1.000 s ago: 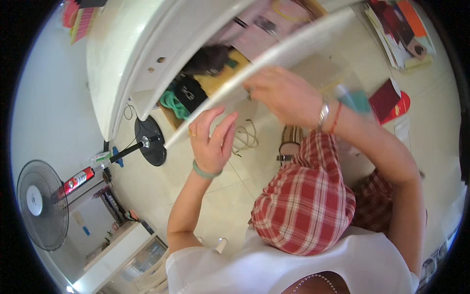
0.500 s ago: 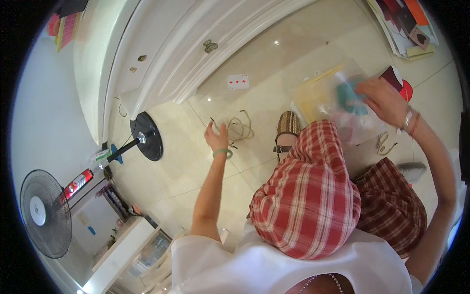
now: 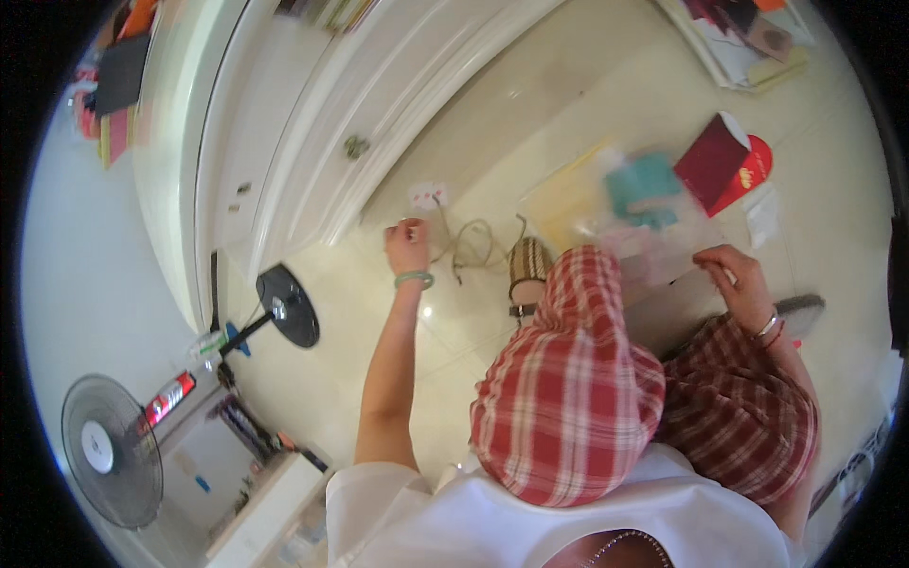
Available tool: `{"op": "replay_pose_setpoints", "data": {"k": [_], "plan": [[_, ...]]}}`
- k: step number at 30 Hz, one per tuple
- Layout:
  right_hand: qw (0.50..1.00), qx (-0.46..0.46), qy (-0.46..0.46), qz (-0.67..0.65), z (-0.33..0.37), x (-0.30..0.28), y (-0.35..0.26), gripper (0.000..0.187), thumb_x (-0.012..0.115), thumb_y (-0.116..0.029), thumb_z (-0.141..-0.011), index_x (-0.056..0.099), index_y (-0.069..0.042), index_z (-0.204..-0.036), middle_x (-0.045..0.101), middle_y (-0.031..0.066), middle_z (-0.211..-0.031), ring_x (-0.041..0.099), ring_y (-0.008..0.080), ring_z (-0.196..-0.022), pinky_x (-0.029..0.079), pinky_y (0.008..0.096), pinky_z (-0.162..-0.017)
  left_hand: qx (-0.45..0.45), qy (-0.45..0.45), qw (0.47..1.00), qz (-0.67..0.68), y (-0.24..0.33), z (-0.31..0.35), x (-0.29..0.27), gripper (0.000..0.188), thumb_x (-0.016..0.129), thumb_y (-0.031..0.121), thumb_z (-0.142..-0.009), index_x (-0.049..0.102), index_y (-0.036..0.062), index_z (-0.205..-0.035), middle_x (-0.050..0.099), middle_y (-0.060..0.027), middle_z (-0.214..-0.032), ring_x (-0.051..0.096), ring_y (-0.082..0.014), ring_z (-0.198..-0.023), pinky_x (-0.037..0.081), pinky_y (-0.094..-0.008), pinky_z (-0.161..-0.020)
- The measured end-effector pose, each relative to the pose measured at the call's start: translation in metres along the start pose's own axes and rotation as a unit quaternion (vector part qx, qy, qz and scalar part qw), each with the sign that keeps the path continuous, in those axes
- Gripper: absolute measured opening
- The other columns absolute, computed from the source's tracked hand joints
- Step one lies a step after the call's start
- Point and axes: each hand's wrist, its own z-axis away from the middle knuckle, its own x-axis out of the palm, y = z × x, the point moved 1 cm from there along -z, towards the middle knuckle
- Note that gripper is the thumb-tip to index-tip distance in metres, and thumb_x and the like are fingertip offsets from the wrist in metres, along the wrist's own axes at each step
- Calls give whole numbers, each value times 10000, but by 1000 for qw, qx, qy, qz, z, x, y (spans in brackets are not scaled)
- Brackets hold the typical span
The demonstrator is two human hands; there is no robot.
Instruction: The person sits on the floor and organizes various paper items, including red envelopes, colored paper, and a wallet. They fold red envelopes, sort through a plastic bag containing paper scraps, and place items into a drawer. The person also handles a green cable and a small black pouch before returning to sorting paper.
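My left hand (image 3: pixel 407 244) is closed, fingers curled, above the floor by the cabinet. A thin beige cord (image 3: pixel 481 239) runs in loose loops from beside it, and the hand seems to grip part of it. My right hand (image 3: pixel 743 284) is closed in a pinch near the right edge of a clear plastic bag (image 3: pixel 573 194); what lies between its fingers is hidden. Inside or under the bag show a teal piece (image 3: pixel 644 189) and something yellow and pink, all blurred. A playing card (image 3: pixel 428 195) lies beyond my left hand.
A white cabinet (image 3: pixel 312 123) stands at far left, near a standing fan (image 3: pixel 104 450) with a black base (image 3: pixel 289 305). Dark red and red cards (image 3: pixel 712 161) lie past the bag, papers (image 3: pixel 743 47) at far right. My sandalled foot (image 3: pixel 528 275) is between the hands.
My right hand has come away from the teal piece, down to the bag's right edge. My left hand has curled shut, and the cord beside it has shifted. The view has moved slightly.
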Motion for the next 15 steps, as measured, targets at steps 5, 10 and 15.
{"op": "replay_pose_setpoints", "data": {"k": [5,10,15], "plan": [[994,57,44,-88,18,20,41,156,553,-37,-916,647,2,-1034,690,122,-914,674,221,-784,521,311,-736,-171,33,977,-124,36,-47,25,728,809,347,-690,510,77,-1296,502,-234,-1217,539,-339,-1053,444,-428,-948],[988,62,41,-135,15,35,52,173,543,-59,-924,646,-10,-1055,693,118,-920,681,204,-789,527,302,-740,-58,-21,993,98,105,-72,79,776,824,243,-685,433,15,-1315,485,-184,-1155,571,-262,-971,502,-396,-840],[989,46,36,-136,16,48,69,178,551,-99,-932,649,-29,-1062,690,126,-924,680,208,-780,525,321,-720,203,-224,937,174,278,-52,122,543,728,151,-827,498,23,-1302,619,-93,-987,605,-172,-877,514,-305,-809]]}}
